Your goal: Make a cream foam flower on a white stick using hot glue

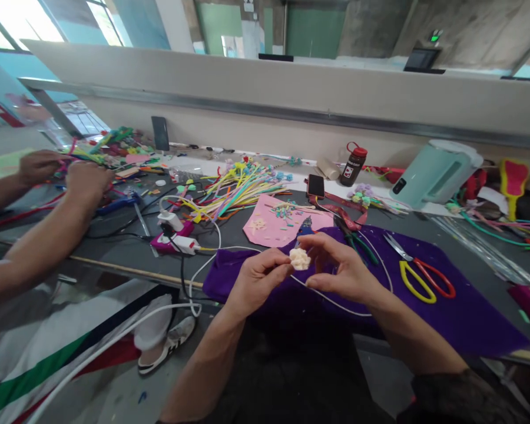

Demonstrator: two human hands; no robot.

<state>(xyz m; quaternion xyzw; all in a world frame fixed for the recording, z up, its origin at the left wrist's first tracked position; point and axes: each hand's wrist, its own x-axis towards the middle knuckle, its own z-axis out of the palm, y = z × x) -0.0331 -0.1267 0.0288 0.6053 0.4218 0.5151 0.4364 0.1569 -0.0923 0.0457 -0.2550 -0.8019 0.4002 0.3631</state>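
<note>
Along the near side of the dark table (410, 222), a pale wooden edge shows to the left, and a purple cloth (463, 318) covers the part before the person. At the far side, a long white panel (265, 82) closes the table like a low wall.

Above the cloth, the cream fluffy piece (299, 259) is held up in the air, between the two hands. The left hand (258, 277) is nearly closed, and its thumb and fingertips pinch the piece at its left side. The right hand (344, 268) is half open, with bent fingers and the thumb well apart from them, around the right side of the piece; whether it touches, I cannot tell.

To the right, bare cloth lies between this hand and the open scissors (410, 258). Just beyond the right hand are green-handled pliers (365, 247), and a white cable (389, 282) curves around it, so the room there is narrower. Beyond the hands lies a pink sheet (265, 215) with small pieces on it. At the left, a co-worker's hands (86, 182) are well apart.
</note>
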